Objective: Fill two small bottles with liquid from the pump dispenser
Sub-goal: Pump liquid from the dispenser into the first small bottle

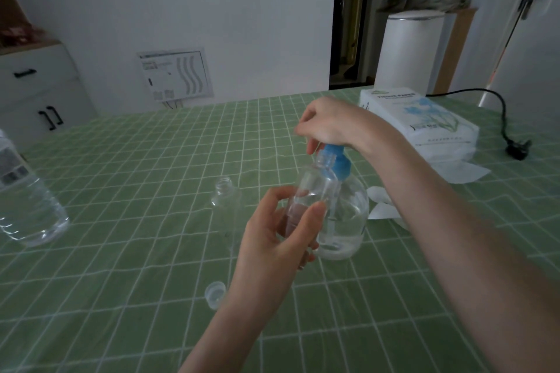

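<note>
While left hand (272,239) grips clear small bottle (315,188) — seemingly empty, right hand (330,123) clasps blue-topped pump dispenser (348,221)

- Looks out from head height, forward and down, across a table under a green checked cloth (121,251).
- Sits close over the work: left hand (278,239) just below centre, forearm entering from 6 o'clock; right hand (330,124) just above centre, forearm sweeping in from 4 o'clock.
- Keeps the small bottle (315,188) and the pump dispenser (348,221) near the middle, close to the lens.
- Reaches past the far table edge to a white wall (197,9) and a dark doorway (348,18) toward 12 o'clock.
- Cuts off a water bottle (27,200) at 9 o'clock; catches a tissue pack (424,121) at 2 o'clock.
- Bows straight lines toward the edges, as wide-angle lenses do.
- Serves as the only view.
</note>
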